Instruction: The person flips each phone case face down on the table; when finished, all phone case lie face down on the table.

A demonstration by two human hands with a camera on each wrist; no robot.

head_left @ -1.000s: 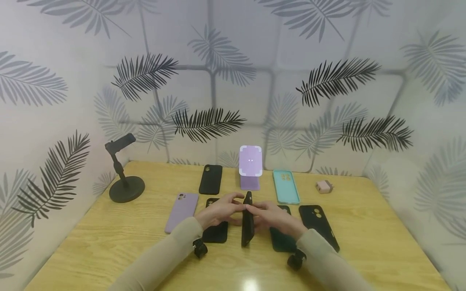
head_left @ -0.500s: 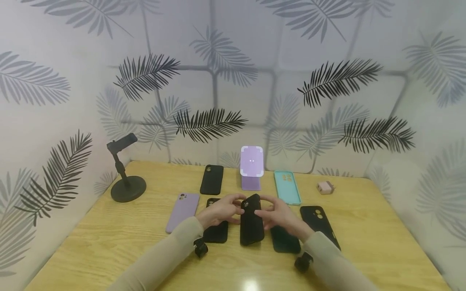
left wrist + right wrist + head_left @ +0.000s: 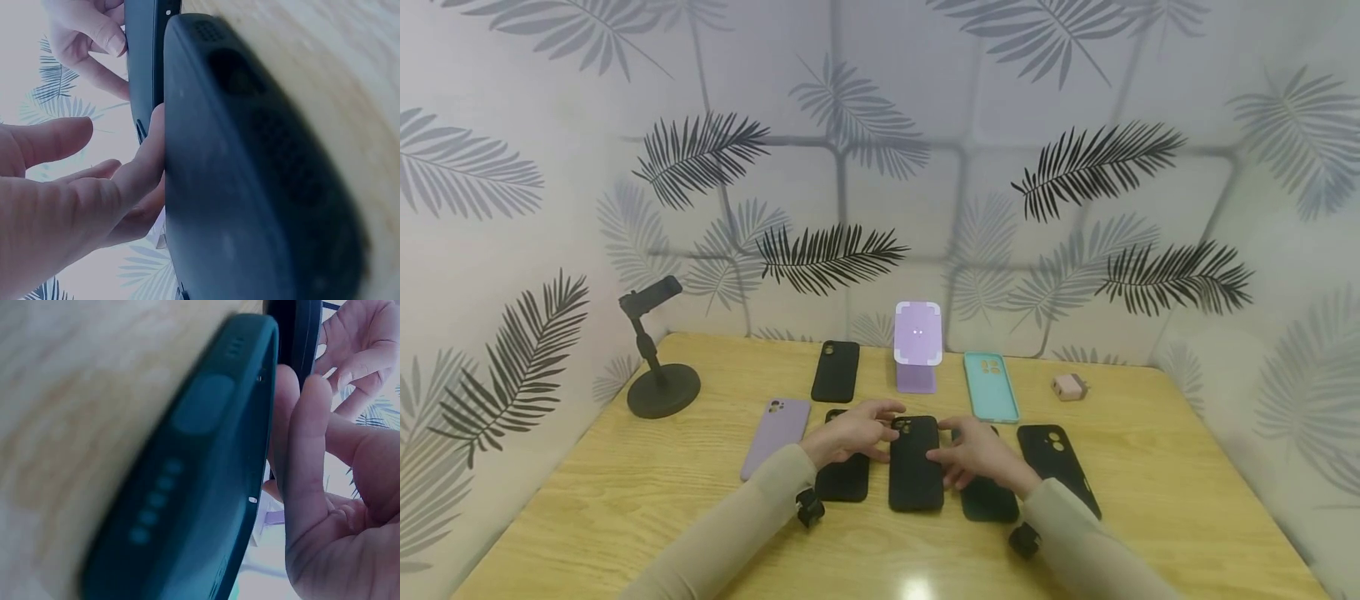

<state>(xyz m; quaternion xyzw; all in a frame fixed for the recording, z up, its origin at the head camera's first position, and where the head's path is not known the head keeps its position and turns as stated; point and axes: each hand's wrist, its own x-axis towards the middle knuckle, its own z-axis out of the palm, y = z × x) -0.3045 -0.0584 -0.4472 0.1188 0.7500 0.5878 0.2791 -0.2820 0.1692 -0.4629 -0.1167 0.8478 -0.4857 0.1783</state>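
Observation:
A black phone case (image 3: 916, 479) lies flat on the table, camera cutouts at the far left corner. My left hand (image 3: 854, 432) is at its left edge, above another black phone case (image 3: 842, 482); in the left wrist view, that case (image 3: 219, 187) fills the foreground. My right hand (image 3: 981, 454) is at the middle case's right edge, thumb on or just over it, above a dark green phone case (image 3: 992, 502). The right wrist view shows this green case (image 3: 206, 456) up close, hollow side up. Both hands have loosely bent fingers and grip nothing.
Around them lie a purple case (image 3: 777, 437), a black case (image 3: 835, 372), a turquoise case (image 3: 992, 387) and another black case (image 3: 1060, 467). At the back stand a purple phone stand (image 3: 917, 342), a black stand (image 3: 662, 390) and a pink charger plug (image 3: 1067, 386).
The middle black case was held upright on edge, then tilted back, and now lies flat. My hands have loosened from it, the right one moving slightly right and lower.

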